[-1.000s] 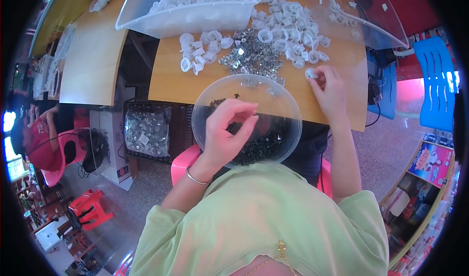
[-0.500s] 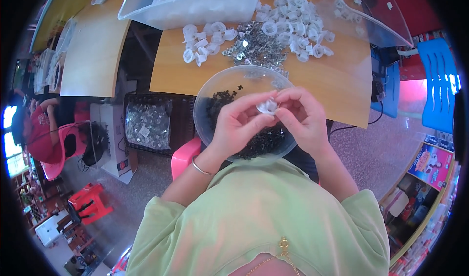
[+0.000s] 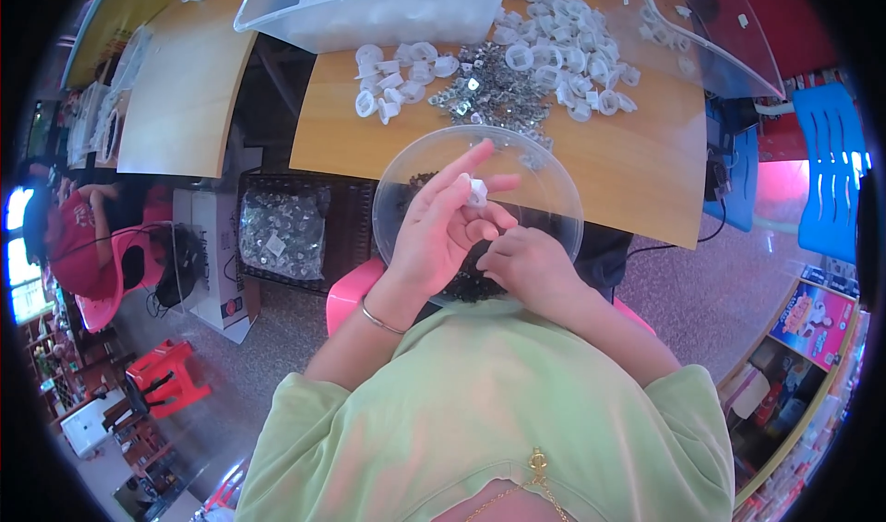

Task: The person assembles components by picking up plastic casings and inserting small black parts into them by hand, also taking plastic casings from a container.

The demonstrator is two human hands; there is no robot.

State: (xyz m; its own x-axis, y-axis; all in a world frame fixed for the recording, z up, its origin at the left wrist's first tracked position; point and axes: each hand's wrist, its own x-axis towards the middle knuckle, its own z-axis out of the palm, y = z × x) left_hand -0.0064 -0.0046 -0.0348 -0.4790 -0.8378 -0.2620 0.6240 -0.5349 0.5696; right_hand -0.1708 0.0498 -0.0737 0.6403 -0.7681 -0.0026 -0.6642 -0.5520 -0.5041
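Observation:
My left hand (image 3: pixel 432 236) pinches a small white plastic piece (image 3: pixel 476 192), with its other fingers spread. Close beside it, my right hand (image 3: pixel 537 268) has its fingers drawn together at the left fingertips; anything in them is hidden. Both hands are above a clear round tub (image 3: pixel 570 176) on my lap. Many small black parts (image 3: pixel 472 284) lie in the tub, partly covered by my hands. Just beyond it on the wooden table (image 3: pixel 646 162) is a heap of small shiny metal parts (image 3: pixel 503 93). White plastic ring-shaped pieces (image 3: pixel 577 56) are piled to its right, with a smaller group on its left.
A translucent bin (image 3: pixel 388 19) of white pieces stands at the table's far left. Another clear bin (image 3: pixel 729 60) is at the far right. A bag of metal parts (image 3: pixel 281 236) lies on a dark crate, left of the tub. Another person (image 3: pixel 78 254) sits far left.
My hands have come apart from their shared hold on the white piece. The left now holds it alone, turned upward, while the right has dropped lower over the tub.

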